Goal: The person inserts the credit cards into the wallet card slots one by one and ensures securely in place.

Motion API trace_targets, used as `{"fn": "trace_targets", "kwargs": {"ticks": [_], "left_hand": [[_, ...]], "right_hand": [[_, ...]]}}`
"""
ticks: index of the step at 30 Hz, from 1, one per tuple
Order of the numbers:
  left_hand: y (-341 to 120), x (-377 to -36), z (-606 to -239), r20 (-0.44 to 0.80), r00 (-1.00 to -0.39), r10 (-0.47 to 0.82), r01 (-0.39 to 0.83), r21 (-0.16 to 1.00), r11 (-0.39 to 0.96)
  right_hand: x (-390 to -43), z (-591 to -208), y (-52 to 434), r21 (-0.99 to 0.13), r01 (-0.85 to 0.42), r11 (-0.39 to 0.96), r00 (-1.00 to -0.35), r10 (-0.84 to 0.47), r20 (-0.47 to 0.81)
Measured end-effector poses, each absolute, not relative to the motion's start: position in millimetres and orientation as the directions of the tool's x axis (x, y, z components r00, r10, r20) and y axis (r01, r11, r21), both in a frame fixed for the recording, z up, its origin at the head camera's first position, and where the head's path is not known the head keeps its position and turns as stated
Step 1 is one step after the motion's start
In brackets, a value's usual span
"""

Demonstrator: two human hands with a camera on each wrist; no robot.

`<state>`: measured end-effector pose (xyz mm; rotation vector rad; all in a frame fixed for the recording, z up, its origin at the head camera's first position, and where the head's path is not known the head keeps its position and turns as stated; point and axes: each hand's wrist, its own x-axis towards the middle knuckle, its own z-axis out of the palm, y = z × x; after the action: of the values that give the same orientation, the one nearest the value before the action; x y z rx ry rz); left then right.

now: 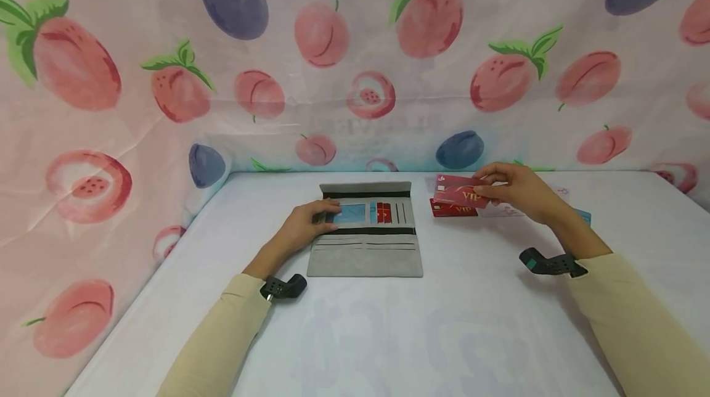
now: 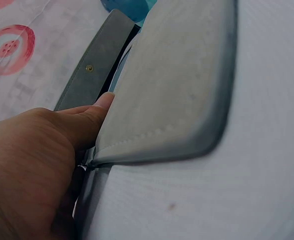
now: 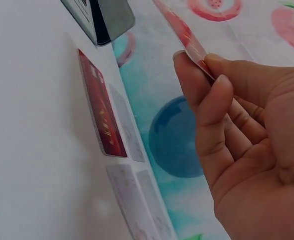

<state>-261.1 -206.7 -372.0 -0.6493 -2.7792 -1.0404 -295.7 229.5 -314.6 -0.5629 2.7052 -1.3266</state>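
Between the right hand's fingertips, a red card held up near the far edge of the tabletop.

Thumb and fingers of the right hand [image 1: 518,190] pinch the red card [image 1: 460,192] by one end; its long side points left toward the open gray wallet [image 1: 366,230], which lies near. Fingers of the left hand [image 1: 302,227] rest flat on the wallet's left edge, pressing it down. Another red card [image 1: 452,209] lies on the tabletop [image 1: 471,323] just under the held one.

A white desk [image 1: 477,323] fills the lower part of the head view, its surface faintly patterned. Behind it and along the left side hangs a pale pink cloth backdrop [image 1: 355,76] printed with red peaches, green leaves and blue plums. The light is soft and even.
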Motion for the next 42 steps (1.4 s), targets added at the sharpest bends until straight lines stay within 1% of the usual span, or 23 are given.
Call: {"fn": "trace_targets", "kwargs": {"ticks": [5,15,20,24,31,37,42], "left_hand": [[-206.4,-260.6,-371.1,0.243,-0.901,0.36,0.431,0.601,0.673],[-207.5,-261.8,-374.0,0.234,-0.906,0.352,0.419,0.607,0.675],[-207.0,-262.4,-374.5,0.241,-0.905,0.351,0.423,0.608,0.671],[-206.6,-263.0,-374.6,0.249,-0.9,0.358,0.433,0.602,0.67],[-207.4,-262.8,-375.9,0.241,-0.906,0.349,0.422,0.592,0.687],[-207.4,-261.6,-375.2,0.241,-0.907,0.345,0.419,0.595,0.686],[-206.8,-261.9,-374.0,0.247,-0.903,0.351,0.427,0.595,0.681]], "right_hand": [[-299.2,-321.2,220.2,-0.818,-0.249,0.518,-0.935,-0.348,0.064],[-305.4,-319.4,184.1,-0.824,-0.198,0.53,-0.946,-0.323,0.019],[-306.6,-321.2,171.7,-0.861,-0.182,0.475,-0.951,-0.308,0.031],[-308.4,-326.5,164.7,-0.891,-0.151,0.428,-0.954,-0.3,0.017],[-307.4,-336.5,158.4,-0.908,-0.096,0.407,-0.957,-0.29,-0.029],[-306.0,-343.3,153.6,-0.933,-0.066,0.353,-0.96,-0.276,-0.036],[-304.3,-346.0,147.1,-0.932,-0.064,0.358,-0.965,-0.261,-0.034]]}}
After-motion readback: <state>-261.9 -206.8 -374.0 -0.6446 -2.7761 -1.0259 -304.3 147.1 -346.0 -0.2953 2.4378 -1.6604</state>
